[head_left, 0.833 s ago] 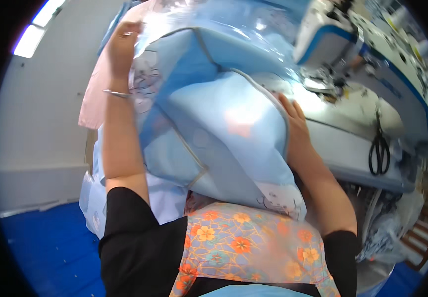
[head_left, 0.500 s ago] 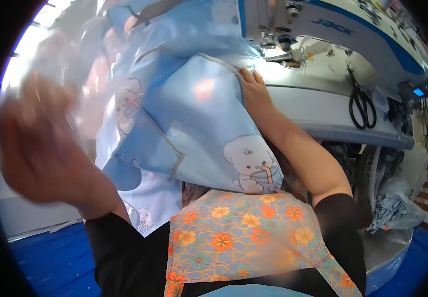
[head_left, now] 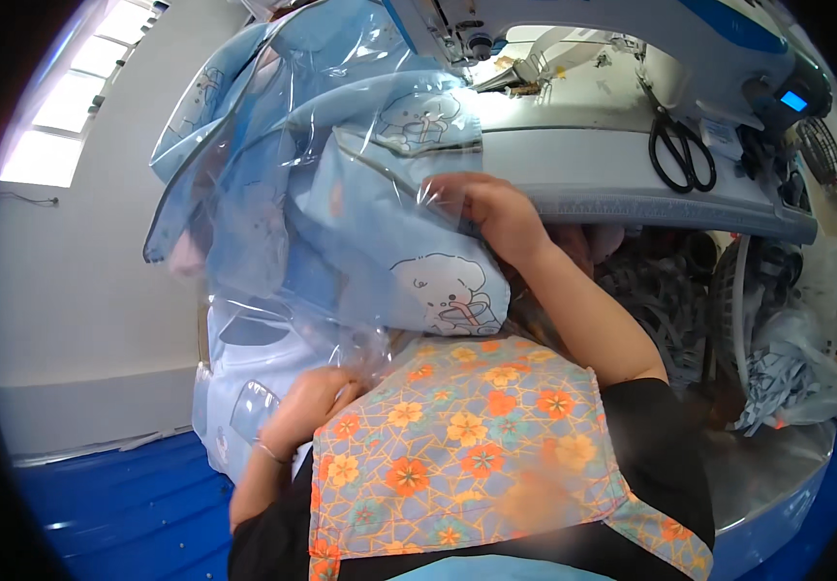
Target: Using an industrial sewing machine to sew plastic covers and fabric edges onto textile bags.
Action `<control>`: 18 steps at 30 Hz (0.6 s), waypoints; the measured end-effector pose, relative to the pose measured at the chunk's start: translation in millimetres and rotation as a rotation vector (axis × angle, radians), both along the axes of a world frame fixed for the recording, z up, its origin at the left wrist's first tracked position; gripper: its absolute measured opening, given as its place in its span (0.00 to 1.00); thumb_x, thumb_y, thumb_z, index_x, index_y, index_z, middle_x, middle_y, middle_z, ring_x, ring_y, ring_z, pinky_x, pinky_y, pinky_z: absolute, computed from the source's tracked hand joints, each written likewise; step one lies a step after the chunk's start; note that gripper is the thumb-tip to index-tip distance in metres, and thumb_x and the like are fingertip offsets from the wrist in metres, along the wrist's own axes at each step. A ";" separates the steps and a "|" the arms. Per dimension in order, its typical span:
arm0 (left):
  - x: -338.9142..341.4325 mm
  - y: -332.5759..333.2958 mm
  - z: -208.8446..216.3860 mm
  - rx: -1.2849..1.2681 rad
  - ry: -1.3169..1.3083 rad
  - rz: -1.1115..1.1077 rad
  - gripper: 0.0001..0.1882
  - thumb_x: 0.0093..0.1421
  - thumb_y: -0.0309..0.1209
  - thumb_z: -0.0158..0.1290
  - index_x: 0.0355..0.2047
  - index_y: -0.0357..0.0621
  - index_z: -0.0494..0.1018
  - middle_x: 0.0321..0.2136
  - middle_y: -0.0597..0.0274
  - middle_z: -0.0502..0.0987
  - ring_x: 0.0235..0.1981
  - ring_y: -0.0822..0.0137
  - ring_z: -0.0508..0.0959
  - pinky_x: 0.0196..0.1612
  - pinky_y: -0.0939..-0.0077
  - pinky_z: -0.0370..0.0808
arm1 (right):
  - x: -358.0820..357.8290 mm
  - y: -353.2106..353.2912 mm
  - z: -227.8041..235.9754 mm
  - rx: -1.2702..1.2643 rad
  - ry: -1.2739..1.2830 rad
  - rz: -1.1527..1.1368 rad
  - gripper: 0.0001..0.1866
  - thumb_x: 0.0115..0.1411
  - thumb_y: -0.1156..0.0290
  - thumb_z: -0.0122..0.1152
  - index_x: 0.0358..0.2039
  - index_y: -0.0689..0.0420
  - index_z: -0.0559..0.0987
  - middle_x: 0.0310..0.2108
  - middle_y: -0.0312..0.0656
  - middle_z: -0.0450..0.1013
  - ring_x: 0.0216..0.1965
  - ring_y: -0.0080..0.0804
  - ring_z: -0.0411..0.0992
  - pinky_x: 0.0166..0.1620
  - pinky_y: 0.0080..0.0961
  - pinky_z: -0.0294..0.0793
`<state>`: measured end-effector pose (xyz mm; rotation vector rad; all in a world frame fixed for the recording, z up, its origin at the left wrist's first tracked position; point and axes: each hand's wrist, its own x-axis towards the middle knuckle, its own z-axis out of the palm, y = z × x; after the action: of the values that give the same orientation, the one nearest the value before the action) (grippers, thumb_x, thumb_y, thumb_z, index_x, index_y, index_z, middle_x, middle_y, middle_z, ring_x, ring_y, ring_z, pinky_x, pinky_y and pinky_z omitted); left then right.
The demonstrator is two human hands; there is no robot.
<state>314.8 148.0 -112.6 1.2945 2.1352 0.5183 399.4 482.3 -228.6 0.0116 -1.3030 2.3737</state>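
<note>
Light blue fabric (head_left: 370,208) printed with cartoon puppies and edged in grey piping lies heaped in front of me, left of the sewing machine. Crinkled clear plastic film (head_left: 254,208) covers much of it. My left hand (head_left: 314,405) is low beside my apron, its fingers closed on a gathered end of the film. Farther up, my right hand (head_left: 491,211) has its fingers bent and pressed together on the piped edge of the blue fabric, by the table's front edge. The fingertips are partly behind film and cloth.
A white sewing machine (head_left: 622,29) stands at the far right with its lamp lit. Black-handled scissors (head_left: 680,155) lie on its bed. Below the table are fabric scraps and a clear plastic bag of strips (head_left: 791,373). A pale puppy-printed cloth (head_left: 244,363) hangs at left.
My left hand has dropped from high at the left to beside my apron, drawing film down. My right hand has come back from near the needle area, and its fingers have bent on the fabric.
</note>
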 end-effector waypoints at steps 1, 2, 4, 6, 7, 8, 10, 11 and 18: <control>-1.8 13.4 31.2 -0.169 0.040 -0.208 0.05 0.56 0.28 0.53 0.30 0.38 0.75 0.27 0.53 0.78 0.31 0.54 0.79 0.36 0.63 0.74 | 2.9 2.7 4.1 -0.186 0.011 0.072 0.17 0.62 0.64 0.53 0.46 0.61 0.79 0.47 0.41 0.76 0.48 0.31 0.72 0.54 0.26 0.67; -5.4 28.7 61.9 -0.330 0.078 -0.414 0.06 0.55 0.28 0.55 0.31 0.39 0.75 0.26 0.54 0.78 0.31 0.53 0.79 0.35 0.62 0.74 | 3.4 5.4 8.5 -0.365 0.020 0.146 0.18 0.63 0.62 0.54 0.45 0.62 0.79 0.45 0.41 0.76 0.47 0.29 0.72 0.53 0.24 0.67; -15.3 67.4 118.5 -0.120 0.030 -0.534 0.07 0.52 0.27 0.58 0.31 0.40 0.75 0.28 0.55 0.79 0.31 0.53 0.79 0.34 0.61 0.74 | 4.2 4.5 14.6 -0.274 -0.078 0.061 0.17 0.63 0.62 0.54 0.44 0.62 0.79 0.43 0.40 0.77 0.46 0.28 0.72 0.53 0.24 0.67; -12.5 134.6 139.7 0.183 0.353 -0.725 0.12 0.47 0.26 0.58 0.34 0.37 0.76 0.32 0.53 0.80 0.35 0.55 0.80 0.39 0.63 0.75 | 5.2 3.5 15.8 -0.179 -0.183 -0.030 0.17 0.63 0.62 0.54 0.42 0.63 0.79 0.41 0.40 0.77 0.45 0.27 0.72 0.52 0.25 0.68; -11.8 173.0 132.2 0.291 0.421 -0.739 0.10 0.49 0.28 0.60 0.32 0.39 0.75 0.33 0.53 0.78 0.31 0.51 0.78 0.35 0.60 0.74 | 3.8 4.6 14.2 -0.164 -0.180 -0.021 0.16 0.63 0.62 0.56 0.42 0.62 0.79 0.40 0.40 0.77 0.44 0.26 0.72 0.51 0.24 0.68; -12.1 209.8 117.0 0.360 0.455 -0.733 0.15 0.51 0.30 0.59 0.39 0.38 0.75 0.37 0.50 0.78 0.41 0.50 0.78 0.43 0.62 0.74 | 1.6 2.1 14.0 -0.149 -0.178 -0.005 0.15 0.62 0.62 0.57 0.41 0.62 0.79 0.39 0.39 0.77 0.42 0.25 0.72 0.50 0.23 0.68; -18.3 277.4 82.9 0.099 0.690 -0.545 0.24 0.57 0.47 0.54 0.40 0.36 0.74 0.40 0.47 0.78 0.42 0.48 0.77 0.44 0.62 0.74 | 3.5 -4.4 23.4 -0.058 -0.190 -0.030 0.15 0.62 0.63 0.57 0.40 0.62 0.79 0.38 0.39 0.77 0.41 0.25 0.72 0.48 0.22 0.69; -26.5 300.3 66.8 -0.069 0.790 -0.523 0.23 0.58 0.47 0.52 0.38 0.36 0.75 0.39 0.47 0.78 0.41 0.48 0.78 0.44 0.61 0.74 | 7.7 -4.7 28.7 0.029 -0.197 -0.072 0.14 0.61 0.64 0.57 0.38 0.62 0.80 0.38 0.39 0.77 0.39 0.25 0.72 0.47 0.22 0.69; -63.1 315.2 -3.1 -0.222 0.798 -0.492 0.14 0.55 0.34 0.46 0.27 0.36 0.78 0.43 0.44 0.77 0.41 0.50 0.79 0.46 0.62 0.76 | 48.0 15.8 46.2 1.022 -0.171 -0.179 0.13 0.56 0.76 0.52 0.40 0.59 0.81 0.48 0.47 0.74 0.52 0.40 0.70 0.53 0.32 0.69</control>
<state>251.8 463.2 -115.7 2.0210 2.2174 -0.5138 447.5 498.1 -182.4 -0.0034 -2.3302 1.3649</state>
